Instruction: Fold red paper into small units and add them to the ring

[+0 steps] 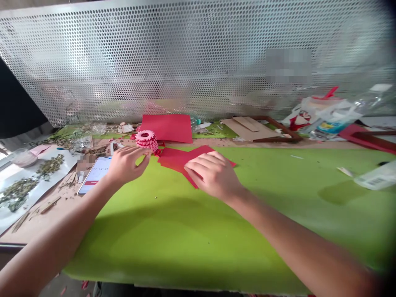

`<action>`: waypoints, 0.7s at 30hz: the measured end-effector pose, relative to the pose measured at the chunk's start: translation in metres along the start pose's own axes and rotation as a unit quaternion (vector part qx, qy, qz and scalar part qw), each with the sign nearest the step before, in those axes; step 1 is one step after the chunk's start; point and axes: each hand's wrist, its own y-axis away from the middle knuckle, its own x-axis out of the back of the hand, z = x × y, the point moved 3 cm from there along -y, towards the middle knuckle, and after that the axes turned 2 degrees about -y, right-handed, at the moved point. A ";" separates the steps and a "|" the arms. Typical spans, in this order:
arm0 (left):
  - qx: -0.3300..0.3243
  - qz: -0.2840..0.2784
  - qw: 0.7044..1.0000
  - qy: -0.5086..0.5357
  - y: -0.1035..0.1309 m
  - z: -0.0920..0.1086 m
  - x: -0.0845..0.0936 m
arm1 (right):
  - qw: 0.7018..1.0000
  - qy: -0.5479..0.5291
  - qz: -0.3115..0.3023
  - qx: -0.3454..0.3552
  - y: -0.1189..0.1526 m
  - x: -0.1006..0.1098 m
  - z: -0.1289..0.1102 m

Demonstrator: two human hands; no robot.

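Observation:
My left hand [128, 163] is closed, thumb and fingertips pinched together at the lower edge of a pink, frilled paper coil [147, 140] with a round hole in its top. Small dark red bits lie just right of those fingertips. Over some red paper sheets [175, 159] on the green tabletop, my right hand [213, 173] has its fingers curled together. What lies inside those fingers is hidden. The red sheets overlap at angles and are partly covered by the right hand.
Behind stands a perforated metal panel [173, 53], with another red sheet [167, 128] before it. A phone [95, 175] and dried plant bits on white paper [12, 218] are at left. Brown card [247, 128], a plastic bag [321, 113] and a clear bottle [371, 101] are at right.

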 end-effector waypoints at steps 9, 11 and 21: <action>-0.077 -0.130 0.988 0.028 0.002 0.045 -0.031 | 0.997 -0.050 -0.056 -0.005 0.001 -0.009 -0.007; -0.074 -0.132 0.988 0.031 0.003 0.047 -0.033 | 0.997 -0.046 -0.057 0.004 0.001 -0.011 -0.008; -0.048 -0.135 0.987 0.078 0.007 0.026 -0.028 | 0.995 -0.052 -0.074 -0.047 0.003 -0.012 0.010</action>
